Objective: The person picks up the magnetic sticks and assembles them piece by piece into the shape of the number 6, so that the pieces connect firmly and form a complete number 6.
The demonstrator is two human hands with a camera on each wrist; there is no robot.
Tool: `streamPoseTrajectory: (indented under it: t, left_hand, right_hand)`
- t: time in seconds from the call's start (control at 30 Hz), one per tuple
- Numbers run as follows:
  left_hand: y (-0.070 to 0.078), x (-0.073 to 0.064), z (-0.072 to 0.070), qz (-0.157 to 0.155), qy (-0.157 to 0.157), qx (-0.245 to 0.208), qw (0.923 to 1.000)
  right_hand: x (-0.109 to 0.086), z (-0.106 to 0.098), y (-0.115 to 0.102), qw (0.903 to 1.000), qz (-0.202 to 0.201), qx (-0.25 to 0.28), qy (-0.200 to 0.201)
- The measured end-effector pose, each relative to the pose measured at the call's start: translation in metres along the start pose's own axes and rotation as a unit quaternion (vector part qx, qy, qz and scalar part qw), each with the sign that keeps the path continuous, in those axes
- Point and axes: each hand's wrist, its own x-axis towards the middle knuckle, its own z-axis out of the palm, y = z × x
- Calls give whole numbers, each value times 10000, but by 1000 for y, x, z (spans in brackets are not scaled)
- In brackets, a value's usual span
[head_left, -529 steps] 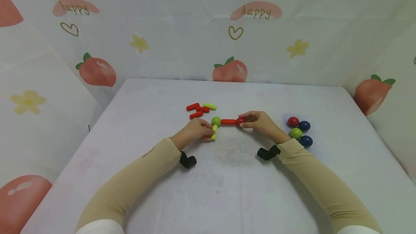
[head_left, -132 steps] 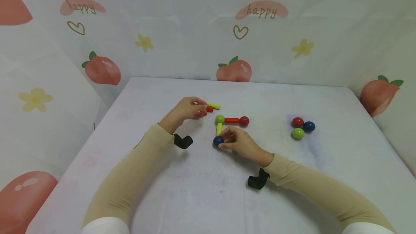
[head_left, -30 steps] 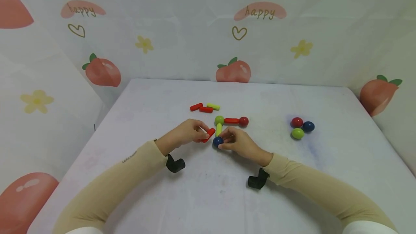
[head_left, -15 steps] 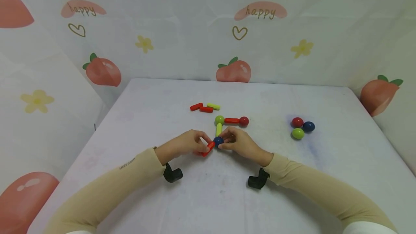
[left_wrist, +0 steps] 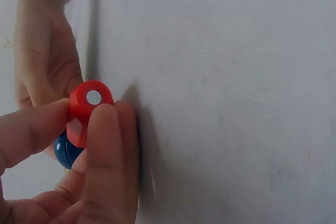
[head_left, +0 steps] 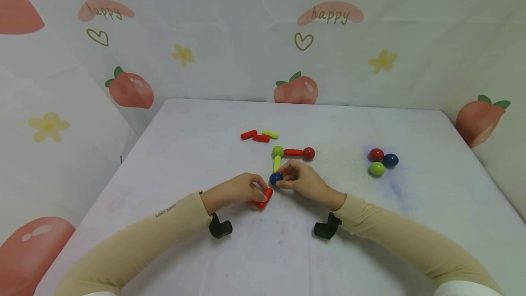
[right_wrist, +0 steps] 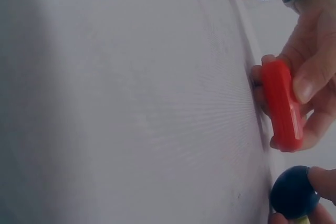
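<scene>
My left hand (head_left: 242, 191) pinches a red rod (head_left: 265, 198) between thumb and fingers, just in front of a blue ball (head_left: 276, 178). A round silvery disc shows in the rod's end in the left wrist view. In the right wrist view a gap separates the red rod (right_wrist: 283, 106) from the blue ball (right_wrist: 295, 192). My right hand (head_left: 306, 182) holds that ball by thumb and fingers. Behind the ball a yellow-green rod (head_left: 277, 164) runs to a green ball (head_left: 278, 151). From there another red rod (head_left: 293, 152) leads right to a red ball (head_left: 308, 153).
Loose rods lie behind on the left: two red, one of them a red rod (head_left: 248, 134), and a yellow-green rod (head_left: 270, 134). To the right sit a red ball (head_left: 376, 155), a blue ball (head_left: 390, 160) and a green ball (head_left: 376, 169) on the white tabletop (head_left: 349, 264).
Half a second ago the red rod's end met the blue ball; now my left hand has drawn it toward me, slightly apart and turned more upright in view. My right hand stays on the ball.
</scene>
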Motion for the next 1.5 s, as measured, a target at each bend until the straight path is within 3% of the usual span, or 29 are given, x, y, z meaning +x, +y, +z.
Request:
streamPoseTrajectory:
  t: [0.47, 0.73, 1.27, 1.5]
  left_hand:
    - [-1, 5, 3, 166, 157, -10, 9997]
    - [0, 6, 7, 171, 93, -369, 9991]
    - [0, 14, 18, -189, 238, -886, 9956]
    - [0, 14, 20, -61, 349, -1058, 9938]
  right_hand:
    - [1, 0, 3, 10000, 40, 90, 1]
    - [1, 0, 3, 9999, 79, 122, -31]
    - [1, 0, 2, 9999, 107, 72, -62]
    - [1, -1, 3, 9999, 55, 78, -51]
